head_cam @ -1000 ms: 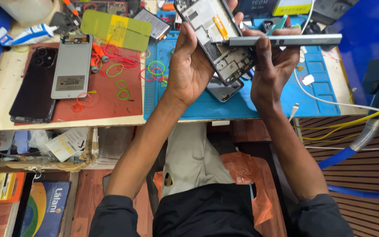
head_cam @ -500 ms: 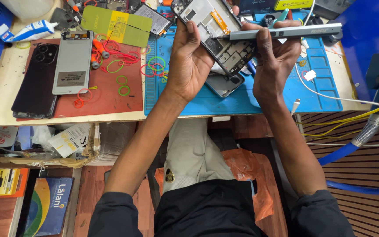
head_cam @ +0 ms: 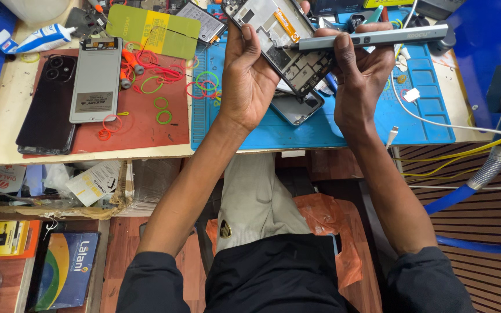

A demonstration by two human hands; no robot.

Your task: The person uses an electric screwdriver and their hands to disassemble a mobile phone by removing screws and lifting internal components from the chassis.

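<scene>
My left hand (head_cam: 249, 78) grips an opened phone (head_cam: 282, 43) with its back off, circuit boards and an orange strip exposed, held tilted above the blue work mat (head_cam: 430, 113). In my right hand (head_cam: 359, 69) is a grey pen-shaped electric screwdriver (head_cam: 378, 36), lying level with its tip touching the phone's inner frame. Under the phone on the mat lies a loose grey phone part (head_cam: 297, 109).
On the red mat (head_cam: 140, 130) lie a black phone (head_cam: 50, 104), a silver phone panel (head_cam: 95, 80), coloured rubber bands and a yellow-green sheet (head_cam: 152, 30). A glue tube (head_cam: 36, 39) sits far left. White cable (head_cam: 436, 119) and hoses run right. Boxes fill the shelf below.
The view has shifted slightly. Both hands keep their grip; the screwdriver tip has come in against the phone's frame.
</scene>
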